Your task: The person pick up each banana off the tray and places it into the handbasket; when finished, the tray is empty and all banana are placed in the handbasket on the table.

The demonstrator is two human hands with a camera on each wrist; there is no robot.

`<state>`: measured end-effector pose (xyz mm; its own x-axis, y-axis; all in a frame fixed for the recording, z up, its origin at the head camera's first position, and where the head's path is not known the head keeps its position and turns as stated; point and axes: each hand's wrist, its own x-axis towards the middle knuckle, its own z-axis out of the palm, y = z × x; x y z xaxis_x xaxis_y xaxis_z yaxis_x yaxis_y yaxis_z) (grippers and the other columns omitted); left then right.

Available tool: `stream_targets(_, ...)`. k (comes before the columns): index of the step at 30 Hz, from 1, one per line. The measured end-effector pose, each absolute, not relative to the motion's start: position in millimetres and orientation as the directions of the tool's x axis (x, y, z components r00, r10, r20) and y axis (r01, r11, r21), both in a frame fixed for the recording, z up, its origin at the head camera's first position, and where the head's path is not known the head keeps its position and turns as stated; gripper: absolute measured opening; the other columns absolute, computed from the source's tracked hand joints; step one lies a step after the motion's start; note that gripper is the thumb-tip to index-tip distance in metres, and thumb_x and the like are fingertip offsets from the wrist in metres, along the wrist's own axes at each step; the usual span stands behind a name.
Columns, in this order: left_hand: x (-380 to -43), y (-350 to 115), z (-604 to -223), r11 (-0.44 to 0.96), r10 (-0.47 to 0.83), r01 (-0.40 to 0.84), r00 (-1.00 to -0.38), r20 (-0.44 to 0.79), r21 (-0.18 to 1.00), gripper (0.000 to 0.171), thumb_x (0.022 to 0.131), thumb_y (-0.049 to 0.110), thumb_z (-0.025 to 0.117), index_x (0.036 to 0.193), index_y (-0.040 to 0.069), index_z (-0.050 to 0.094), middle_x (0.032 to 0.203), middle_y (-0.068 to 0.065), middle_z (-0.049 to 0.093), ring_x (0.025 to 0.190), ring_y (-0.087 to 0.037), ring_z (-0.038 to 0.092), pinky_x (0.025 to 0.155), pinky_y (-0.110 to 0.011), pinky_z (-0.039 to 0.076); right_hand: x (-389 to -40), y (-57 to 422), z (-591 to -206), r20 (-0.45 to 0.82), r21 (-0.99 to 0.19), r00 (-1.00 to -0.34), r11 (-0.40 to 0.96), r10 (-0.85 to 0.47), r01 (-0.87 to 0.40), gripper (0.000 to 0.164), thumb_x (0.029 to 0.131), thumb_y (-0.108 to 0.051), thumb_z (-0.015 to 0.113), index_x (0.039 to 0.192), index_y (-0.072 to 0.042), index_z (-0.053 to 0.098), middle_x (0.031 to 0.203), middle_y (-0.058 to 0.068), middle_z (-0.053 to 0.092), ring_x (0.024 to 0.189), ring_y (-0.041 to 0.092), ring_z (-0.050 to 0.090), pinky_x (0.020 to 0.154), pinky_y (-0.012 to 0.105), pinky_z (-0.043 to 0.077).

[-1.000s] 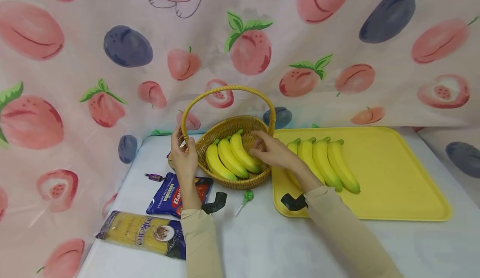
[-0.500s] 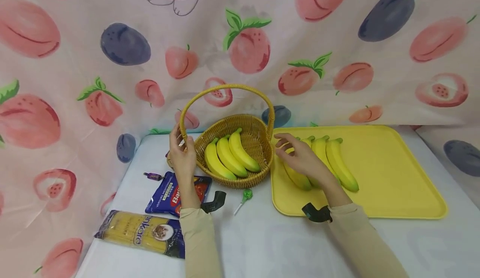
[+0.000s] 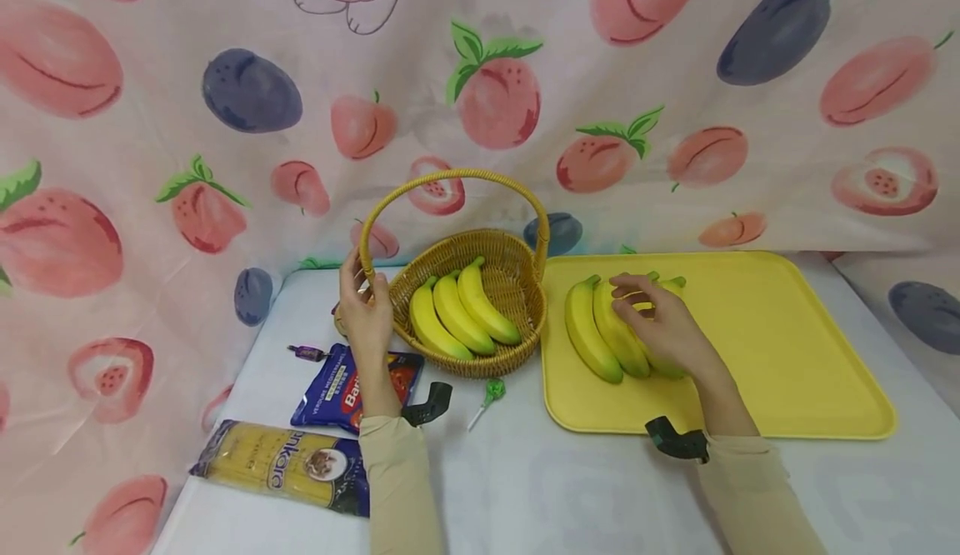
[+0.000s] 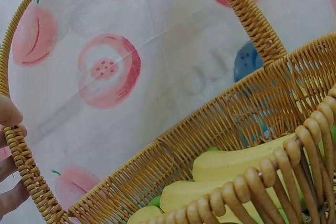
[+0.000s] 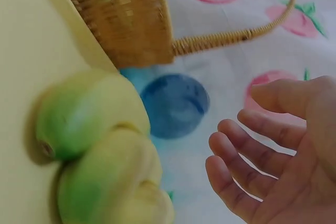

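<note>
A wicker basket [image 3: 517,363] with a tall arched handle [image 3: 461,174] stands at the centre, holding three bananas [image 3: 463,313]. My left hand [image 3: 367,305] holds the handle's left base; the left wrist view shows the thumb and fingers [image 4: 11,199] around the woven handle. To the basket's right, a yellow tray [image 3: 795,347] bears several bananas [image 3: 588,330] side by side. Over these bananas hovers my right hand [image 3: 663,322], partly covering them in the head view. Its fingers are spread and gently bent in the right wrist view, with nothing between them.
Left of centre lie a blue pouch [image 3: 322,392], a pasta packet [image 3: 277,463] and a purple-wrapped candy [image 3: 306,352]. A green lollipop [image 3: 493,392] lies in front of the basket. Behind the table hangs a fruit-print cloth [image 3: 450,63]. Something behind my left hand is mostly hidden.
My right hand has moved right, from inside the basket beside its bananas to above the bananas on the tray. The left hand stays on the handle.
</note>
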<state>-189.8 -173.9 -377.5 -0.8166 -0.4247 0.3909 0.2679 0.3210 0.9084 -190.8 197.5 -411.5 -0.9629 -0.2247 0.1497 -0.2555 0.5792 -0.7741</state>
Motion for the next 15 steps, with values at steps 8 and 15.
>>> stream_targets(8,-189,-172,-378,0.335,-0.422,0.252,-0.821,0.384,0.908,0.046,0.095,0.004,0.048,0.141,0.009,0.042,0.139,-0.018,0.047,0.127,-0.034,0.047,0.102,-0.047,0.042,-188,226,-415,0.174,-0.760,-0.974,0.610,-0.143,-0.225,0.041,0.098,-0.029,0.050,0.132,-0.007,0.049,0.114,0.012,0.058,0.108,0.025,0.054,0.083,0.015,0.044)
stream_targets(15,-187,-171,-376,0.314,-0.427,0.257,-0.821,0.378,0.914,0.047,0.095,0.003,0.048,0.141,0.009,0.042,0.139,-0.019,0.047,0.127,-0.035,0.047,0.102,-0.048,0.042,-186,251,-424,0.148,-0.763,-0.985,0.623,-0.092,-0.173,0.045,0.098,-0.027,0.049,0.134,-0.001,0.047,0.116,0.021,0.057,0.107,0.037,0.054,0.084,0.028,0.047)
